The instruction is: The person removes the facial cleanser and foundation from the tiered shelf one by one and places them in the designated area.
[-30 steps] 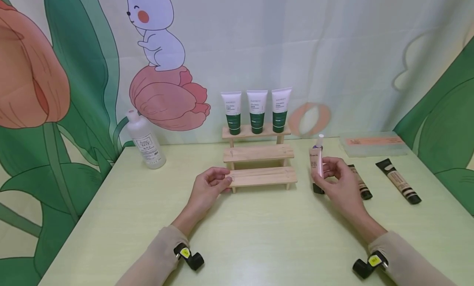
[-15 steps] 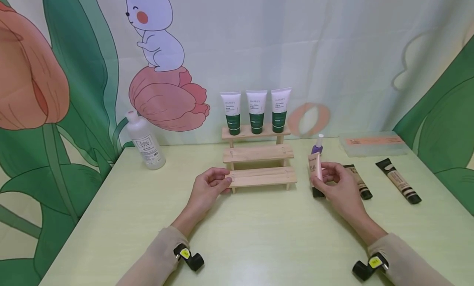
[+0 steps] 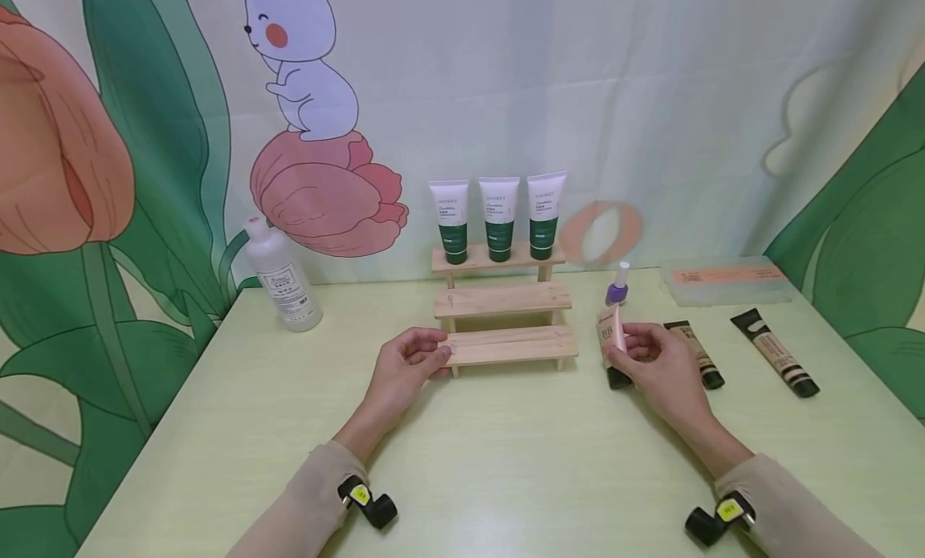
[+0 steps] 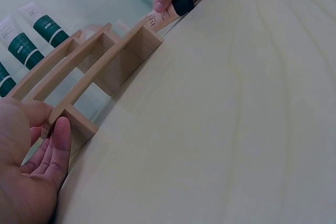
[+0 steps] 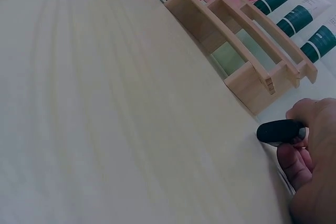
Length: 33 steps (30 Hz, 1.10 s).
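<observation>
At the left end of the lowest step of a three-step wooden stand [image 3: 503,299], my left hand [image 3: 406,367] pinches the board between thumb and fingers. To the right of the stand, my right hand [image 3: 666,371] grips a pink BB cream tube [image 3: 608,330] with its black cap downward. The tube leans, its flat top toward the back. In the right wrist view the black cap [image 5: 281,131] sticks out beside the thumb, low over the table. Three white-and-green squeeze tubes [image 3: 499,221] stand in a row on the top step. The middle and lowest steps show bare wood.
A small purple bottle [image 3: 617,292] with a white cap stands behind the BB cream tube. Two black-and-beige tubes lie at the right, one [image 3: 775,352] in full view, the other [image 3: 695,353] partly behind my right hand. A clear case [image 3: 726,283] and a white bottle [image 3: 285,285] stand farther back.
The BB cream tube has come lower and slightly nearer in my right hand and tilts more, uncovering the purple bottle behind it. My left hand stays on the stand.
</observation>
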### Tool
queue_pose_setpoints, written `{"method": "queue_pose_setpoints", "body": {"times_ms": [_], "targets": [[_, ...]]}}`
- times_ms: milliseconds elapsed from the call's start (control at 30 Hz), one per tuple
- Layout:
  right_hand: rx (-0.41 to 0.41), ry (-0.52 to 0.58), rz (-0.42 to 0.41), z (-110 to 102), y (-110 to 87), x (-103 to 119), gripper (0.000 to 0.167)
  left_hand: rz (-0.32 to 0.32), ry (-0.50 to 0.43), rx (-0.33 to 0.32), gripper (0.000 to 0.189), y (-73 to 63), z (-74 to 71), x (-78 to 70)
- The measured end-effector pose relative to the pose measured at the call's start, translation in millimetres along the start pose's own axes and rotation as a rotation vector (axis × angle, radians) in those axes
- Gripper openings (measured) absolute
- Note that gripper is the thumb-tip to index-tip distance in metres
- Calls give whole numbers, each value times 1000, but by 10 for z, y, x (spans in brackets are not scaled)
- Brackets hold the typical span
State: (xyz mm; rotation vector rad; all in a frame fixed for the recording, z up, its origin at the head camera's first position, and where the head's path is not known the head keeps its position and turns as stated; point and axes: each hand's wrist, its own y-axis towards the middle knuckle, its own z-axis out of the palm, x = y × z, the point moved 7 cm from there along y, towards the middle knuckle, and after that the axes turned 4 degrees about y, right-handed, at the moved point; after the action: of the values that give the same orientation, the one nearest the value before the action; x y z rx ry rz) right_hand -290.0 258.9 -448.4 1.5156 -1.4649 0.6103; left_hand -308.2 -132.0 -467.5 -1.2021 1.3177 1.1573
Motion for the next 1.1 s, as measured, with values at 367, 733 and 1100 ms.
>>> {"method": "queue_pose_setpoints", "body": {"times_ms": [367,733,1100], "targets": [[-27,-29,19,-8,4,1,46,8,-2,5,25,5,-4,0],[-29,-31,17,-7,15,-2,48,5,-5,0,25,12,-5,-6],[-91,17,-31,-63,-8,54,51,1,-7,4,25,7,-3,10]]}}
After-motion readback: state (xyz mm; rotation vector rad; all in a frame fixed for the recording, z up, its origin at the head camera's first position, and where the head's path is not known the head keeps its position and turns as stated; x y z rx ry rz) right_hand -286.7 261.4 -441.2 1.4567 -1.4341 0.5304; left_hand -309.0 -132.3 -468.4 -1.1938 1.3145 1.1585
